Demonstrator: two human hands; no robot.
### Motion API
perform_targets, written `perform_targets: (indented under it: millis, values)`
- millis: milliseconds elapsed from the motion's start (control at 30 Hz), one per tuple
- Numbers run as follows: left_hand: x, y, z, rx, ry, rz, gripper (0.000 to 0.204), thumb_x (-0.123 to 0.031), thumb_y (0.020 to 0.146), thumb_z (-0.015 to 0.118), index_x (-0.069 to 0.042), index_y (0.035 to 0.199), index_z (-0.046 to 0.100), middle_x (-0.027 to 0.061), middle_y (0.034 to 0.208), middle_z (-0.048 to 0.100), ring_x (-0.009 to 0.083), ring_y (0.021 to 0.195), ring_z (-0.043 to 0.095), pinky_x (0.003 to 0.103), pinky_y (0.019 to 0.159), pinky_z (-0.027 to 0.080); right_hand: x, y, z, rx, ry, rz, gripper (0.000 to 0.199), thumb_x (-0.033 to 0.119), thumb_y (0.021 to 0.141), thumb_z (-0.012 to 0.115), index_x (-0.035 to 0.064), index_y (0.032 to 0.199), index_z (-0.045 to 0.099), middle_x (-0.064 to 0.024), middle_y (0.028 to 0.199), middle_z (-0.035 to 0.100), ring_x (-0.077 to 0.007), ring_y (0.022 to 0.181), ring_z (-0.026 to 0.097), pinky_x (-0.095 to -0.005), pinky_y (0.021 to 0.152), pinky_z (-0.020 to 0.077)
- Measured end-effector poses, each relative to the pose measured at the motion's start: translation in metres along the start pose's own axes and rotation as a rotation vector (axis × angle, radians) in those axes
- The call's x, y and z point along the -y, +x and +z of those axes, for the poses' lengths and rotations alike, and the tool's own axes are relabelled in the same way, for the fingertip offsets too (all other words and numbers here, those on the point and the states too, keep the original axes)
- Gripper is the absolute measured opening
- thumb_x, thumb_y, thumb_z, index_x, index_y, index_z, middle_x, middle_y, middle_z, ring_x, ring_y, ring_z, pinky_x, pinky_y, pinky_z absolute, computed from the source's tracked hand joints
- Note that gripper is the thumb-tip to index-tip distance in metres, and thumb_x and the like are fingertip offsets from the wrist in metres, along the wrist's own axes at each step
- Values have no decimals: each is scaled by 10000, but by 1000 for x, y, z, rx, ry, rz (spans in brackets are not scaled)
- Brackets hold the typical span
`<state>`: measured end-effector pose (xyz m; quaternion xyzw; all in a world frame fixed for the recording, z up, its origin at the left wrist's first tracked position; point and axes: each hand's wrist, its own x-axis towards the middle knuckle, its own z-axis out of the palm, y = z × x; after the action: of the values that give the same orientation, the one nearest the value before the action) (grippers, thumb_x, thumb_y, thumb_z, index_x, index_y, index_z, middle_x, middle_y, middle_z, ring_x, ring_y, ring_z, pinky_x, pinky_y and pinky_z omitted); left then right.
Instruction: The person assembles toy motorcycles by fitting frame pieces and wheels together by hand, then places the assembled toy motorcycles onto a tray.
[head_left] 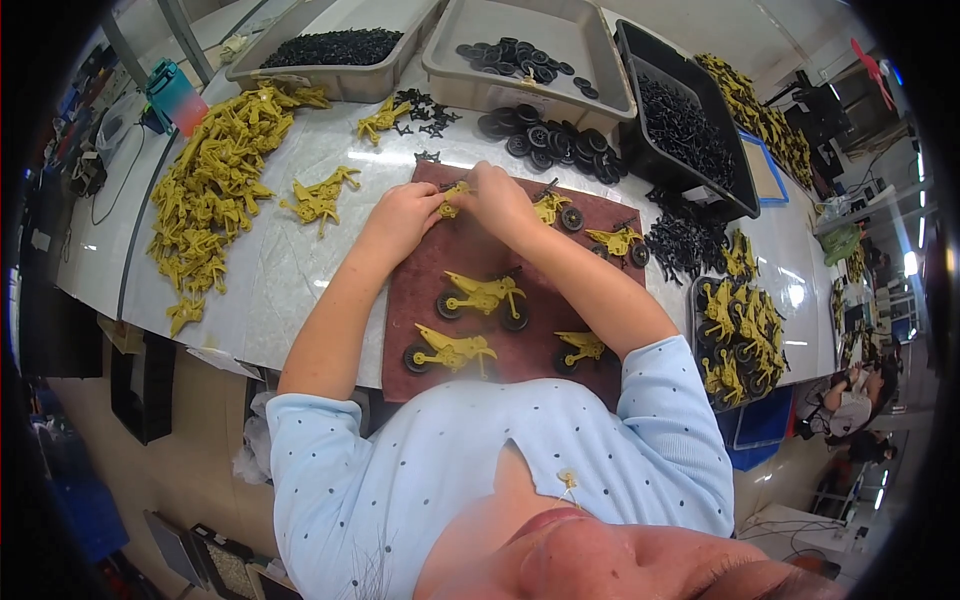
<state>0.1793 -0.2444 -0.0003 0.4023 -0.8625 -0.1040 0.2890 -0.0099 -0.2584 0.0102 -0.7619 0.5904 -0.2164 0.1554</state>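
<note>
My left hand (402,215) and my right hand (499,203) meet over the far end of a dark red mat (420,270), both pinching a small yellow toy motorbike body (452,197). On the mat lie several yellow toy motorbikes with black wheels: one in the middle (484,297), one at the near left (449,351), one at the near right (580,349), and others beyond my right hand (617,241). My fingers hide most of the held piece.
A long heap of yellow bike bodies (212,190) lies left. Grey bins of black parts (330,48) and black wheels (520,60) stand at the back, with loose wheels (545,140) in front. A black bin (690,125) and a tray of finished bikes (738,335) sit right.
</note>
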Motion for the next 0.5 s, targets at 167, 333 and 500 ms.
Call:
perform_targets:
  millis: [167, 333, 500]
  values:
    - [-3, -4, 4, -35, 67, -8, 241, -56, 775, 675, -6, 1011, 661, 110, 1021, 651, 322, 929, 617, 402, 833, 502, -1, -3, 1, 24, 30, -24, 383, 300, 817, 713, 25, 1051, 584, -213, 1011, 603, -403, 964, 586, -467, 814, 474]
    - [-11, -7, 4, -194, 194, 108, 278, -54, 755, 682, 19, 1021, 649, 161, 1033, 633, 335, 938, 615, 400, 833, 503, -14, -12, 0, -34, -111, -458, 350, 204, 773, 703, 60, 1072, 594, -122, 1050, 611, -323, 1001, 589, -425, 838, 461]
    - [-5, -3, 15, -113, 273, 59, 287, -44, 719, 666, 26, 996, 637, 161, 975, 619, 321, 919, 614, 391, 810, 509, -6, -22, 4, -141, -223, -602, 362, 144, 764, 679, 86, 1114, 607, -44, 1128, 608, -236, 1087, 549, -398, 914, 408]
